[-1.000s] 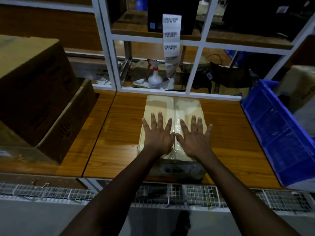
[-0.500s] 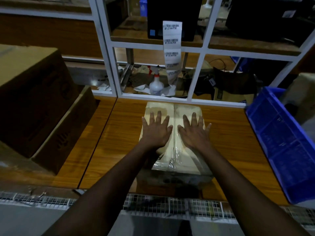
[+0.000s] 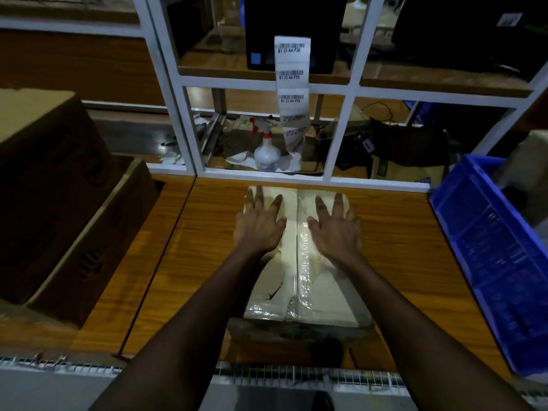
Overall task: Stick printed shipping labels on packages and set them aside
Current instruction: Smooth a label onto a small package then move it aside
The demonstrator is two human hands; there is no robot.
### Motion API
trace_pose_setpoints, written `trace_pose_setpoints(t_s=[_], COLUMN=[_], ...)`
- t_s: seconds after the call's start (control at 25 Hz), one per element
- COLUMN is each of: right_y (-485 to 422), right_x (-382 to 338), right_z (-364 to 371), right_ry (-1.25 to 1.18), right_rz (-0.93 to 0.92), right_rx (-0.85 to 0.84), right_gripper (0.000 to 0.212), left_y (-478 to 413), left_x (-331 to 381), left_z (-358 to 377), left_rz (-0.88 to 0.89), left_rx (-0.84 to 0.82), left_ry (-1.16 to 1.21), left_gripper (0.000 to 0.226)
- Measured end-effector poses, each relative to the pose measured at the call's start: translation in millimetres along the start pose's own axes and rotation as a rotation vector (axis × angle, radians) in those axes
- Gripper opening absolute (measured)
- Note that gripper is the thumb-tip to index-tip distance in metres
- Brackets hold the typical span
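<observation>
A pale cardboard package (image 3: pixel 299 280) with a clear tape seam down its middle lies on the wooden table (image 3: pixel 184 262). My left hand (image 3: pixel 259 225) rests flat on its far left flap, fingers straight and spread. On the far right flap lies my right hand (image 3: pixel 335 229), flat too, its fingers reaching the box's far edge. A strip of printed barcode labels (image 3: pixel 292 84) hangs from the black label printer (image 3: pixel 296 31) on the shelf behind the table.
Large brown cartons (image 3: pixel 59 197) stand at the left. A blue plastic crate (image 3: pixel 498 262) sits at the right edge. A white spray bottle (image 3: pixel 267 149) stands behind the white shelf frame (image 3: pixel 338 87). A wire mesh rail (image 3: pixel 296 378) runs along the table's near edge.
Both hands have slid along the package top away from me, from its middle to its far end, and have spread apart. The package has stayed in place.
</observation>
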State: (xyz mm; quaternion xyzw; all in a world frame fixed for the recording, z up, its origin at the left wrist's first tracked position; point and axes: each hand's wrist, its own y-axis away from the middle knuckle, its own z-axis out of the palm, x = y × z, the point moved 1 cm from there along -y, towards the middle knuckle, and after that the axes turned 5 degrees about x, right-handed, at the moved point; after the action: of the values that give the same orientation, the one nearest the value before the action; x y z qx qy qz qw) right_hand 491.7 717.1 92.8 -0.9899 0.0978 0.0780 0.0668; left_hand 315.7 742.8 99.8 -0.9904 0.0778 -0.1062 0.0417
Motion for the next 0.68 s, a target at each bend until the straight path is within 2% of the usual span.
trace_pose_setpoints(t_s=[0.12,0.24,0.36,0.48,0.6,0.68], right_y=[3,15,43,72,83,85], right_x=[-2,2,5,4,-4,-11], right_z=[-7,-13,-15,-23,-52,-86], right_ry=[-0.302,-0.502,-0.573,-0.622,-0.732,-0.889], right_rz=[0.293,0.439,0.409,0.383,0.323,0.245], right_rx=[0.101,0.054,0.042,0.078,0.187,0.321], right_gripper=[0.068,0.072,0.073,0.072,0.068,0.068], left_y=[7,18,44,75,91,94], left_x=[2,-5,-15,-17,-13,-11], left_z=[-12,-20,-17,-24,-54,-83], left_rz=[-0.250,-0.296,-0.301,-0.303,-0.277,-0.221], left_rx=[0.038,0.019,0.009,0.065,0.192,0.349], left_ry=[0.200,0.356,0.469,0.555,0.651,0.686], left_gripper=[0.076,0.071,0.069,0.066,0.067,0.070])
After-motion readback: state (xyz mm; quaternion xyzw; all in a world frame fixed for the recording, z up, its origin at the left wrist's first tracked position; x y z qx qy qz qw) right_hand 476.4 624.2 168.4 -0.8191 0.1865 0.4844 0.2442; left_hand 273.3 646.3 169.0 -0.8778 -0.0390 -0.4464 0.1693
